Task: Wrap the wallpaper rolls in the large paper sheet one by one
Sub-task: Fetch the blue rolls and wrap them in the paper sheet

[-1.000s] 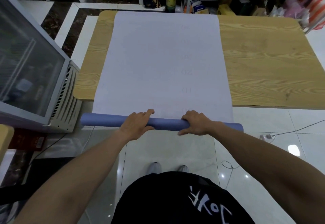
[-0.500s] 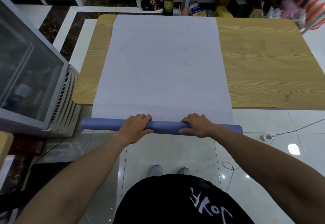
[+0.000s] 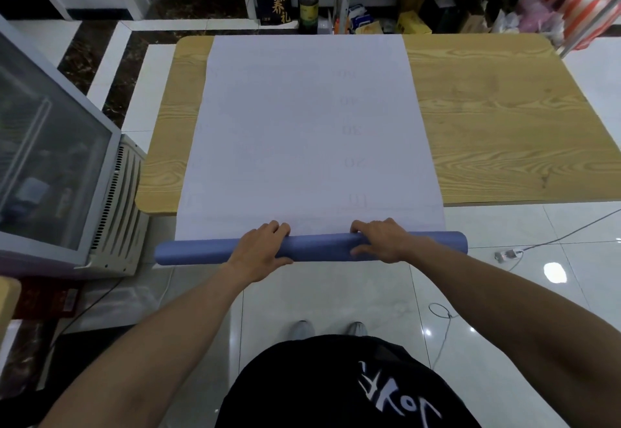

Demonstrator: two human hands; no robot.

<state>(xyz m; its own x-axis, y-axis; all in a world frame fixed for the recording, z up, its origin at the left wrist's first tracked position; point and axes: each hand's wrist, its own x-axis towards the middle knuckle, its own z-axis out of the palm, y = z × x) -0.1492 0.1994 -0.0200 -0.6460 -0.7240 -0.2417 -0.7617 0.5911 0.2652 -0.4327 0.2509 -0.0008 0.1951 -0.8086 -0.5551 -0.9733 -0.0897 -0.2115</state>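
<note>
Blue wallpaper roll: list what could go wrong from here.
1. The blue wallpaper roll is held at the paper sheet overhang, off the wooden table; unsupported, the sheet may crease or tear.
2. The left hand and right hand grip near the middle, so the first turn may start skewed at the ends.
3. The roll juts past both sheet sides; its ends may stay uncovered.
</note>
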